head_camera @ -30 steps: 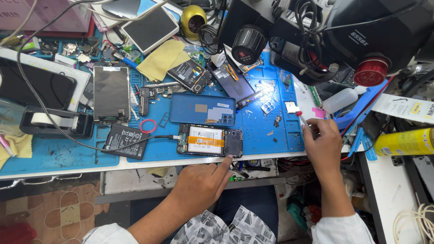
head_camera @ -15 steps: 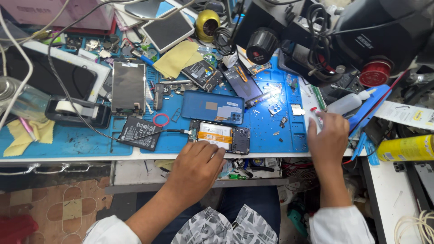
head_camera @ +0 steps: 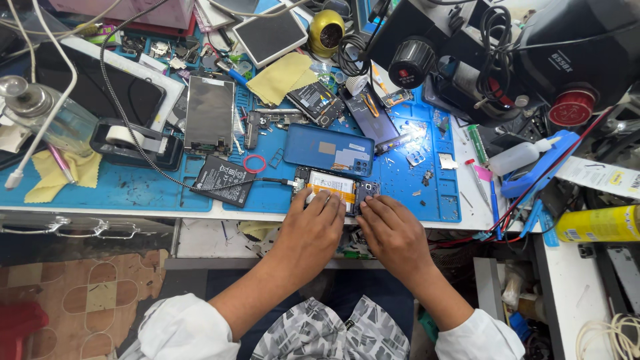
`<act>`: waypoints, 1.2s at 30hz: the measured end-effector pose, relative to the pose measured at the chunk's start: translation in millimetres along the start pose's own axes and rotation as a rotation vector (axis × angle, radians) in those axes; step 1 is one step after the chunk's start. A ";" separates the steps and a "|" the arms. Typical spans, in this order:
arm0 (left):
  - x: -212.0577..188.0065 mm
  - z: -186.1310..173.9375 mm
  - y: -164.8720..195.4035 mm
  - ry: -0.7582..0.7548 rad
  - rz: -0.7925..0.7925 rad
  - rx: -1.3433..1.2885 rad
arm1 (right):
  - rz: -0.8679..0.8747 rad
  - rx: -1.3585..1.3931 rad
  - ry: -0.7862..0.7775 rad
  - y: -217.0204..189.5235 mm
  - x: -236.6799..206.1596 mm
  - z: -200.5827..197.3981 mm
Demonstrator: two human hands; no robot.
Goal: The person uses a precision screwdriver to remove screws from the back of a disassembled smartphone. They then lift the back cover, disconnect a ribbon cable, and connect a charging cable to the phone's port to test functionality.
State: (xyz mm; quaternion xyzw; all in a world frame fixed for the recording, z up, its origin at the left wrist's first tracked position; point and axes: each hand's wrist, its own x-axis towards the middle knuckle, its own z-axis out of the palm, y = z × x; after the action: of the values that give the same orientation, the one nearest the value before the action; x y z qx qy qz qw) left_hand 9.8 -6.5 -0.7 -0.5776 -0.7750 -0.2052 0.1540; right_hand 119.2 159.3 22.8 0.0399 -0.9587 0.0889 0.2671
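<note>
An opened phone with a white battery and an orange strip lies at the front edge of the blue work mat, a black cable plugged into its left end. My left hand rests fingers-down on the phone's near left part. Close beside it, my right hand presses on the phone's right end, where the dark circuit board shows. A blue back cover lies just beyond the phone. Whether either hand holds a small tool is hidden.
A black loose battery and a red ring lie left of the phone. A screen panel, yellow cloth, tape dispenser, glass bottle, microscope, squeeze bottle and yellow can crowd the bench.
My right hand came in from the right side of the mat to the phone's right end. My left hand moved up onto the phone. The view shifted closer.
</note>
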 end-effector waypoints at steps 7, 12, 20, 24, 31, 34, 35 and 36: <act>1.7 7.4 -1.0 0.030 0.020 0.037 | -0.044 -0.037 -0.065 4.2 -0.9 0.8; 3.1 10.9 -2.1 0.055 0.030 0.033 | -0.081 -0.075 -0.099 8.9 -2.3 0.7; 5.4 7.9 -3.8 0.043 0.031 0.003 | -0.210 -0.096 -0.105 16.6 6.5 -5.5; 7.2 0.1 -9.4 0.052 0.009 -0.198 | 0.088 -0.023 -0.027 11.0 -4.3 -12.8; 1.6 -19.5 -55.9 0.184 -0.170 -0.172 | 1.221 1.300 0.097 14.1 -51.2 -9.3; -6.7 -23.5 -74.1 0.154 -0.208 -0.118 | 1.264 1.535 0.129 10.2 -62.2 -4.4; -8.3 -23.1 -77.1 0.129 -0.204 -0.141 | 1.273 1.547 0.133 7.2 -62.8 -2.5; -8.8 -21.9 -78.5 0.104 -0.200 -0.165 | 1.283 1.560 0.136 3.9 -62.8 -1.6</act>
State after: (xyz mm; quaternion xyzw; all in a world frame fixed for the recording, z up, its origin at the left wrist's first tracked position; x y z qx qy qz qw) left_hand -62.9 -44.2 3.1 -0.4968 -0.8001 -0.3121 0.1251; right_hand 173.2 165.2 -9.0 -0.3248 -0.4561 0.8194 0.1224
